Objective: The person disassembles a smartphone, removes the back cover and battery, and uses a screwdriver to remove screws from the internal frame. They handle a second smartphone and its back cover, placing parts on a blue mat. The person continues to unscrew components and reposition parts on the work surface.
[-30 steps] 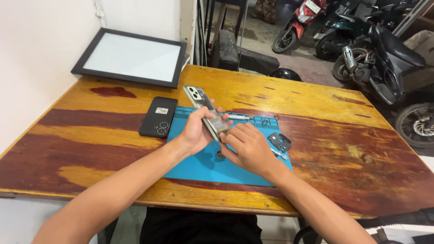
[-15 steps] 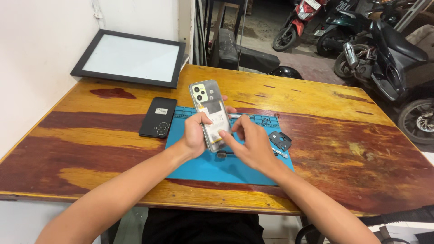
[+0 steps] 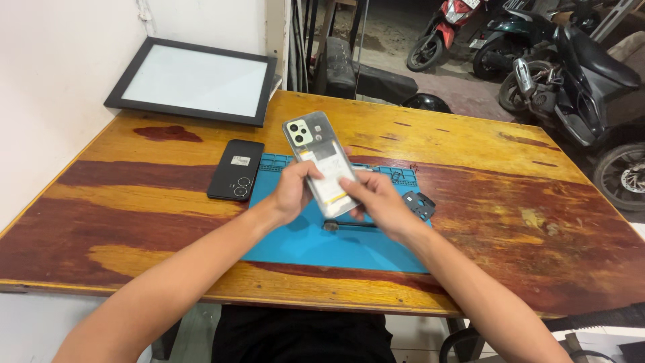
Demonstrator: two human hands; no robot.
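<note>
Both my hands grip an opened phone over the blue mat.

Head view: my left hand (image 3: 293, 191) and right hand (image 3: 375, 199) pinch the phone (image 3: 321, 163), tilted above the blue mat (image 3: 306, 238); a black phone (image 3: 236, 170) lies just left.

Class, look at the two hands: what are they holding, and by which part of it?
Both hands, left and right, hold one silver phone by its lower half, back side up.

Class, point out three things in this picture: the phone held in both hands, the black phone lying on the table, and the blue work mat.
Held phone (image 3: 319, 158), head view, its upper back.
Black phone (image 3: 236, 169), head view, middle of its back.
Blue mat (image 3: 316, 245), head view, bare near part.
</note>
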